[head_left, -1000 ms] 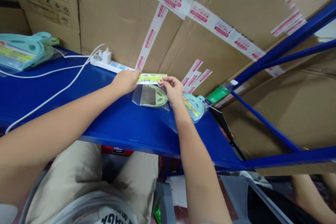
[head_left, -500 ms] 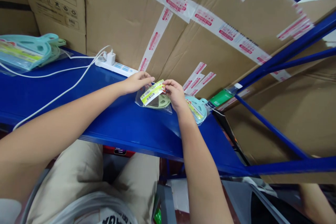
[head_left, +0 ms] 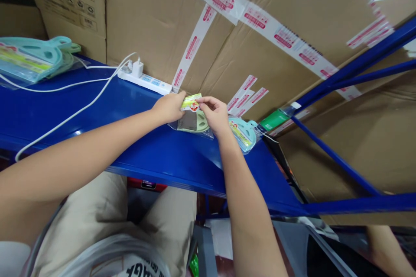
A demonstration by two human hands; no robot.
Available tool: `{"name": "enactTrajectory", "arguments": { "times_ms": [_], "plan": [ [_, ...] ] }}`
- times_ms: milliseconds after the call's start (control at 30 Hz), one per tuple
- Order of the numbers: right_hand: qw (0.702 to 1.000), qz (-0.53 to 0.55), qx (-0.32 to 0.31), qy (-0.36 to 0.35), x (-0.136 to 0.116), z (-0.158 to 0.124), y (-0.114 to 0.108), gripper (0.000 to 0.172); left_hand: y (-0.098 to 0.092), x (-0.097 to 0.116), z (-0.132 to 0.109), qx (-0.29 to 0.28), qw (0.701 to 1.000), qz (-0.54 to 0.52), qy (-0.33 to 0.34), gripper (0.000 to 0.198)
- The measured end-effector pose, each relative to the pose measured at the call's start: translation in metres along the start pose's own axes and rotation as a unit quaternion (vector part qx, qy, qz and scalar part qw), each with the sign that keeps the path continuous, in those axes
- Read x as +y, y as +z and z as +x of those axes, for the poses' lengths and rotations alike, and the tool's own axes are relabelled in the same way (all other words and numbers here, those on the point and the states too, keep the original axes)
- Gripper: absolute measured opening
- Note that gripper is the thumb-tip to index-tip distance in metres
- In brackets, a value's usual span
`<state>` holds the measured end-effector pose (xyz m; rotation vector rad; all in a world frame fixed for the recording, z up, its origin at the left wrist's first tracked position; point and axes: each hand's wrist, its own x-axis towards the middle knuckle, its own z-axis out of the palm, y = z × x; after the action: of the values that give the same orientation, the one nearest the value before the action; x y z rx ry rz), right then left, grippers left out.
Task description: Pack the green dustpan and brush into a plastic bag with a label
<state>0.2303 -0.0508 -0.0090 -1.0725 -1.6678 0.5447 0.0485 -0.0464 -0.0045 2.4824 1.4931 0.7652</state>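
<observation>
A yellow and white printed label [head_left: 191, 102] with red marks is held between my two hands. My left hand [head_left: 169, 107] grips its left end, the thumb lying along the near side. At the right end, the thumb and fingertips of my right hand [head_left: 214, 114] pinch the label. Just below it, a pale green dustpan [head_left: 202, 122] in a clear plastic bag lies on the blue shelf [head_left: 156, 151]. Part of that dustpan is hidden by the label and my hands. To the right of my right hand lies a light blue bagged dustpan [head_left: 243, 132] with a similar label.
More bagged dustpans [head_left: 48, 58] lie at the far left. A white power strip [head_left: 146, 82] with plugs and a looping white cable [head_left: 94, 104] sits behind my left arm. A green-labelled bottle [head_left: 276, 119] leans at the right. Large taped cardboard [head_left: 146, 21] stands behind; blue frame bars [head_left: 338, 158] flank the right.
The label has turned from a slanted position to nearly level and shows less of its face. My left hand has moved slightly right and closed on its left end. The right hand still pinches it.
</observation>
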Motion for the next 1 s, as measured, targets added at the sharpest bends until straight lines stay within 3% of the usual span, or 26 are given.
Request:
{"name": "enactTrajectory", "arguments": {
  "times_ms": [400, 533, 633, 733, 867, 1000],
  "plan": [
    [0.999, -0.020, 0.046, -0.016, 0.006, 0.005, -0.012, 0.004, -0.002, -0.010, 0.004, 0.000, 0.999, 0.051, 0.003, 0.033],
    [0.998, -0.020, 0.055, -0.029, 0.006, 0.006, -0.017, 0.004, -0.011, -0.026, 0.012, -0.027, 0.999, 0.043, -0.008, 0.041],
    [0.997, -0.014, 0.073, -0.033, 0.005, 0.007, -0.022, 0.005, -0.026, -0.046, 0.019, -0.088, 0.996, -0.009, -0.008, 0.056],
    [0.997, -0.010, 0.076, -0.028, 0.004, 0.007, -0.027, 0.003, -0.038, -0.055, 0.023, -0.081, 0.989, -0.123, -0.027, 0.059],
    [0.999, -0.004, 0.043, -0.021, 0.001, 0.005, -0.024, 0.002, -0.035, -0.037, 0.019, -0.018, 0.962, -0.273, -0.001, 0.053],
    [1.000, -0.019, 0.009, -0.022, 0.000, 0.003, -0.013, 0.008, -0.022, -0.012, 0.012, -0.063, 0.941, -0.330, 0.024, 0.048]
  ]
}}
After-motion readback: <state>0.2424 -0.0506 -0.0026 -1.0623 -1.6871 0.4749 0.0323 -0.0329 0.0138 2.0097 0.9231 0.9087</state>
